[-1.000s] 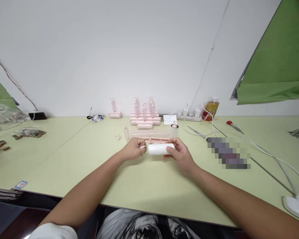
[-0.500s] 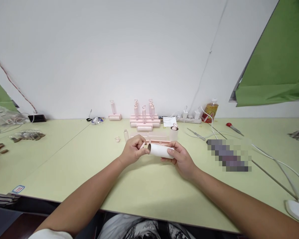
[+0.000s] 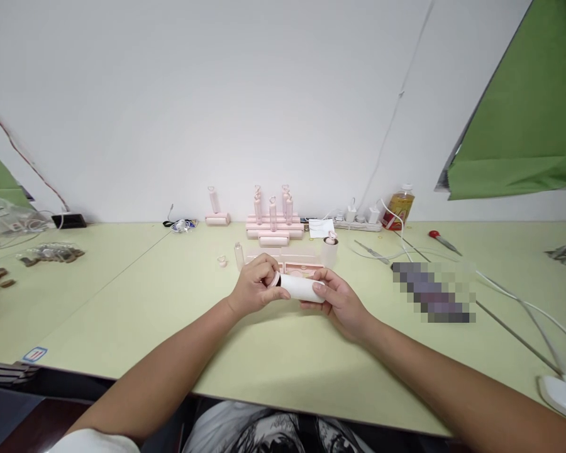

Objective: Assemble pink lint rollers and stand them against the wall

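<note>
White and held level above the pale green table (image 3: 283, 358), a roll (image 3: 302, 288) spans the space between a person's two hands, in front of an open pink case (image 3: 303, 267). The right hand (image 3: 342, 301) is partly closed around the roll's right end, thumb on the near side and fingers around the back and underneath. The left hand (image 3: 255, 288), its fingers curled, pinches a small pale cap (image 3: 276, 279) at the roll's dark open end; whether the cap touches the rim is too small to tell. Just behind the left hand stands a clear tube (image 3: 239, 256), with a small pink ring (image 3: 222, 260) lying to its left. To the right of the case, a second roll (image 3: 329, 253) stands upright, a pink piece showing at its top. Farther back, pink rollers (image 3: 274, 239) lie in rows with their handles (image 3: 272, 214) upright, and one more roller (image 3: 217, 219) sits apart to the left. Along the wall at right are a sheet of paper (image 3: 321, 228), a power strip (image 3: 357, 225) with white plugs, and a bottle (image 3: 399, 207) of amber liquid. A red-ended tool (image 3: 444, 242) lies in front of the bottle, to its right, and bagged parts (image 3: 51, 253) lie at far left.
</note>
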Available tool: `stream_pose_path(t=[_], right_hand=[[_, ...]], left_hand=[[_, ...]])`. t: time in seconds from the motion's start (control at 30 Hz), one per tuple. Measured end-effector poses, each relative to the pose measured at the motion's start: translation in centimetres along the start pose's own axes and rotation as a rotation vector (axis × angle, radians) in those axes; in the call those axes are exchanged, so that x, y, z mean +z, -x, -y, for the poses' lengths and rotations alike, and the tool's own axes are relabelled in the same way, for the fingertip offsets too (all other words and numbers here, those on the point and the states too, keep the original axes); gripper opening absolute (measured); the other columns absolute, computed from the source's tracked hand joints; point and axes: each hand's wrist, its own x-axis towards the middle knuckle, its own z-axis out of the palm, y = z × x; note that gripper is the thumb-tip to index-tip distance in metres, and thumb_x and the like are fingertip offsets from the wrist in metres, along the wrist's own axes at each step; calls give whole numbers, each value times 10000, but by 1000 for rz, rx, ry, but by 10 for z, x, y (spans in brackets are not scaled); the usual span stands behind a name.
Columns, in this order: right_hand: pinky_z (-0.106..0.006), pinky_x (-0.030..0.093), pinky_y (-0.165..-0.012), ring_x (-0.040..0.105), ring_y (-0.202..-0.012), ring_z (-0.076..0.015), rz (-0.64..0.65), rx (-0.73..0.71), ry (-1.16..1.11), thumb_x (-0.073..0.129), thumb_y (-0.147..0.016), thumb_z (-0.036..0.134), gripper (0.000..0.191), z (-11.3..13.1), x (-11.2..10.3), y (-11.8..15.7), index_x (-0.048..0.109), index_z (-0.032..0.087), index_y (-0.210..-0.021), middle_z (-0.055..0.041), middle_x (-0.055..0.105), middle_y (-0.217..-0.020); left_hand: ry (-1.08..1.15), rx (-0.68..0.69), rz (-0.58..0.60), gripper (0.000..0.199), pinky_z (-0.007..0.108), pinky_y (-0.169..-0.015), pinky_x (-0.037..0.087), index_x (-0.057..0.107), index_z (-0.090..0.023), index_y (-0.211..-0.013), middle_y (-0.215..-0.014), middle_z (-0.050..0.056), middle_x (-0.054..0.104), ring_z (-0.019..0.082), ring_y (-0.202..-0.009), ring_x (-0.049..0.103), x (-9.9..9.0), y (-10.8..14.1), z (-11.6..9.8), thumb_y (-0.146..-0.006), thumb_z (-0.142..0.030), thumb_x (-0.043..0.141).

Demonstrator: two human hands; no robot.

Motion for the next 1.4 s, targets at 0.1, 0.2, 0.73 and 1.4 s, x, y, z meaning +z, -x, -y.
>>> stream_pose_path(t=[0.1, 0.2, 0.73, 1.4], right_hand=[[-376, 586, -772, 637, -870, -168, -27, 13, -19, 774, -717, 400, 349, 1, 2, 1, 516, 225, -876, -7, 625, -1015], [-374, 589, -765, 636, -867, -167, -25, 22, -13, 779, -707, 405, 351, 2, 3, 1, 521, 222, -859, -7, 625, -1013], [-373, 593, -766, 674, -797, -163, -9, 90, -55, 762, -730, 394, 333, 2, 2, 1, 515, 230, -881, -6, 646, -960], [-284, 565, -566, 659, -626, -147, 157, 134, 40, 700, -785, 445, 349, 1, 1, 3, 500, 219, -962, 5, 651, -746]], left_hand=[[6, 19, -11, 527, 265, -590, 377, 371, -188, -566, -745, 56, 527, 154, -713, 519, 0, 0, -1, -743, -592, 659], [-6, 4, -8, 545, 266, -587, 382, 361, -190, -557, -741, 56, 524, 154, -708, 519, 0, 0, -2, -740, -618, 644], [1, -48, 5, 552, 276, -601, 400, 351, -199, -558, -730, 58, 532, 175, -748, 551, 3, 0, -6, -732, -641, 631], [10, -25, 33, 496, 279, -588, 396, 363, -197, -578, -808, 86, 621, 163, -722, 560, 2, 0, -7, -757, -559, 651]])
